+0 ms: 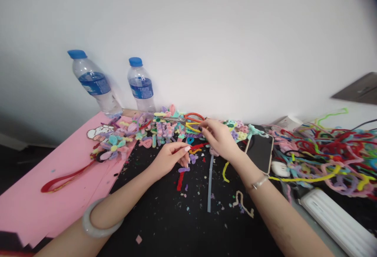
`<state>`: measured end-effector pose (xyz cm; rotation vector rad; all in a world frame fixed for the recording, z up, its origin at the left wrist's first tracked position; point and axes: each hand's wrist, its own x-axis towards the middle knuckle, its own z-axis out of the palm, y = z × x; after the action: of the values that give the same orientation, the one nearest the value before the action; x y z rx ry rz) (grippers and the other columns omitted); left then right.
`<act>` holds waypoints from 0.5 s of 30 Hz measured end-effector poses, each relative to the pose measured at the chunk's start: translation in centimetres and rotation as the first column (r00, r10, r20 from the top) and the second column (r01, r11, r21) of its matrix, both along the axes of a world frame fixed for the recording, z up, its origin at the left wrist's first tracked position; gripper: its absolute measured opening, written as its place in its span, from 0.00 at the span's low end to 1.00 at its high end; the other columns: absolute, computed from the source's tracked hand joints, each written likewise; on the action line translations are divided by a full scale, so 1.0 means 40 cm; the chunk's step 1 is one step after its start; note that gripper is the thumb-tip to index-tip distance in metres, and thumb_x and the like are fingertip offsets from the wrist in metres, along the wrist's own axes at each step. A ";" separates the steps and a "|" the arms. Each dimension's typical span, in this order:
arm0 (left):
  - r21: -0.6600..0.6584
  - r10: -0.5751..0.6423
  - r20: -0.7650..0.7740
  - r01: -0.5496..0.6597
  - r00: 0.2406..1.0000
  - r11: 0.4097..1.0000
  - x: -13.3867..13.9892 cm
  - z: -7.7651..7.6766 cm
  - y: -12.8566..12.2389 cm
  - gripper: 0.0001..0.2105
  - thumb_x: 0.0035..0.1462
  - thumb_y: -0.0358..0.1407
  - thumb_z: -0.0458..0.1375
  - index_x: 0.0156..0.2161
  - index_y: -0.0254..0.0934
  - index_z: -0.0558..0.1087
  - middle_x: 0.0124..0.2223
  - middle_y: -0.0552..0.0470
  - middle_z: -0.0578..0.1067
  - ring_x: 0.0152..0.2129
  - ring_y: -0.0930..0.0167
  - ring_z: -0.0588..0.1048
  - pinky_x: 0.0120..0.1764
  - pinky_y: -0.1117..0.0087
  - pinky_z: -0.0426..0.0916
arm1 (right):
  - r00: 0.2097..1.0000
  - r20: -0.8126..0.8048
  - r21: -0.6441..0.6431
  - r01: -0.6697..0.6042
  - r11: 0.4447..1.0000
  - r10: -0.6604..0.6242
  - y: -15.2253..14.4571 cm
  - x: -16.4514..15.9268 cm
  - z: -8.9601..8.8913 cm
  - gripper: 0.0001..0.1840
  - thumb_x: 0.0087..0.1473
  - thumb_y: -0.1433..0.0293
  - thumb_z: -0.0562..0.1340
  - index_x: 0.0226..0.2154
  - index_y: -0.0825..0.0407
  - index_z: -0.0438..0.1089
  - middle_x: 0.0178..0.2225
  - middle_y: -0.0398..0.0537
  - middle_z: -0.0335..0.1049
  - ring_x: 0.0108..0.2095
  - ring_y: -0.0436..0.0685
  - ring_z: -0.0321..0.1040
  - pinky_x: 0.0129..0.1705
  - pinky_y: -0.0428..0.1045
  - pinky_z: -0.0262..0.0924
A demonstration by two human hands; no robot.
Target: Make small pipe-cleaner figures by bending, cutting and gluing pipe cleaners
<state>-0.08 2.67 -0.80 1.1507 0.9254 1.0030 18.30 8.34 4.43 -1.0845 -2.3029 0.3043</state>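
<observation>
My left hand [172, 158] is closed, pinching a red pipe cleaner [198, 146] between thumb and fingers above the black table. The strip's right end runs under my right hand [220, 138]. My right fingertips are closed at the handles of a pair of scissors [180, 119] with orange and yellow grips, its blades pointing left over a heap of pastel pipe cleaner pieces [165, 130]. Below the hands lie a short red piece [180, 181], a clear bluish stick [210, 186], a yellow piece [225, 172] and a bent beige piece [240, 198].
Two water bottles [141, 88] stand by the wall. Pink sheets [67, 190] lie left, with a red strap [69, 180] on them. Rightward are a phone [259, 153], a white case [280, 168], tangled pipe cleaners [321, 147] and a long white object [338, 217].
</observation>
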 end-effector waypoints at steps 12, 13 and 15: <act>-0.030 -0.270 -0.119 0.269 0.955 0.963 0.007 0.003 -0.022 0.14 0.55 0.39 0.55 0.42 0.32 0.74 0.22 0.50 0.75 0.16 0.74 0.72 0.21 0.76 0.66 | 0.992 -0.100 0.007 -0.082 0.997 0.082 -0.184 0.079 -0.088 0.07 0.57 0.70 0.55 0.36 0.50 0.69 0.31 0.47 0.72 0.32 0.52 0.69 0.34 0.46 0.64; -0.033 -0.260 -0.122 0.258 0.958 0.966 0.007 0.002 -0.021 0.14 0.55 0.39 0.56 0.43 0.32 0.74 0.23 0.50 0.75 0.16 0.74 0.72 0.21 0.76 0.66 | 0.992 -0.106 0.023 -0.068 0.997 0.070 -0.186 0.080 -0.093 0.07 0.56 0.70 0.56 0.35 0.51 0.69 0.31 0.47 0.72 0.31 0.52 0.69 0.33 0.46 0.64; -0.033 -0.202 -0.126 0.199 0.971 0.979 0.004 0.000 -0.017 0.14 0.54 0.39 0.56 0.42 0.32 0.74 0.23 0.50 0.76 0.16 0.73 0.73 0.21 0.76 0.66 | 0.991 -0.129 0.045 -0.034 0.998 0.039 -0.188 0.083 -0.101 0.07 0.56 0.71 0.56 0.34 0.51 0.69 0.29 0.46 0.72 0.30 0.52 0.69 0.31 0.46 0.64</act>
<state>0.10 2.00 -0.79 1.2765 0.8989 0.7606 21.64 0.80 0.40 -0.9734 -2.2060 0.3289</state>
